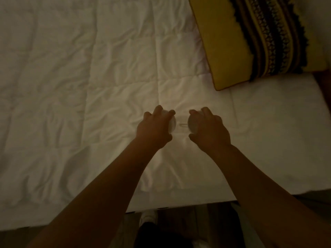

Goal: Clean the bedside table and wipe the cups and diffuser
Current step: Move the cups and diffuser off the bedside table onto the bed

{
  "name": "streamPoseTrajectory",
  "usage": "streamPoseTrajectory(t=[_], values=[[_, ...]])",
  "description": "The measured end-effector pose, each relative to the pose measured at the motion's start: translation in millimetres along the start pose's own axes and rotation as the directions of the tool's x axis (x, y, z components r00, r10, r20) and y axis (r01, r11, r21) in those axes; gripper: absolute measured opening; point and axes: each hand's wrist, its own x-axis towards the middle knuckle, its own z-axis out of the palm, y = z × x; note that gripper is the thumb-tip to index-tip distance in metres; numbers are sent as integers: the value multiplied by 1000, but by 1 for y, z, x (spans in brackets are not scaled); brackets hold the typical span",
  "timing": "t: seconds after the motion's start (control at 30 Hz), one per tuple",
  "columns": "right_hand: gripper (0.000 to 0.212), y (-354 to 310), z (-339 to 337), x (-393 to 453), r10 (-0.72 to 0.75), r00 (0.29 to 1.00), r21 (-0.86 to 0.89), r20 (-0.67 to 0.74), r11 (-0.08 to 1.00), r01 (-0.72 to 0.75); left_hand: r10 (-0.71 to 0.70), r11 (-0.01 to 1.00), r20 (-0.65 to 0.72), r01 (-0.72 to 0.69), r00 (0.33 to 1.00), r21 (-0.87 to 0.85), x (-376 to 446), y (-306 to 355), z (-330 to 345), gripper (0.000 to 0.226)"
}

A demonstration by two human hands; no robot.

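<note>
On bed [111,72], near its front edge: two white cups, side by side, a narrow gap between. Left cup [172,123] under left hand [155,128], fingers curled over top and round sides, gripping from above. Right cup [192,124] under right hand [208,128], same grip, fingers draped over far side, thumb at near side. Faint handle loop visible in gap betw. the two; can't tell which cup it belongs to. Both cups mostly hidden by hands, only inner curved sides showing. Can't tell if resting on bed or held just above it. Forearms bare, reaching in from bottom of view.

White quilted cover on bed, wrinkled, stitched in squares. Yellow cushion [222,42] at upper right w/ dark patterned stripe and fringe, lying on bed, well apart from cups. Dim warm light overall. Below bed edge, strip of dark wood floor [188,219], plus white shoe [147,216] poking out just beside bed edge.
</note>
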Motion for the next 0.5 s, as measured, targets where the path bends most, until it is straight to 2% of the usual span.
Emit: streamPoseTrajectory(t=[0.17,0.27,0.4,0.5], values=[[64,-46,24,27,-27,998,-52,61,998,30,-85,996,15,85,996,-35,4,-50,10,80],[56,-60,39,34,-58,997,-76,48,995,61,-104,992,35,106,994,-72,4,-71,19,81],[59,-58,54,39,-86,995,-103,46,991,90,-95,989,40,99,995,-106,5,-82,27,80],[69,-54,59,41,-108,991,-121,84,986,118,-95,988,43,100,995,-120,5,-84,31,82]])
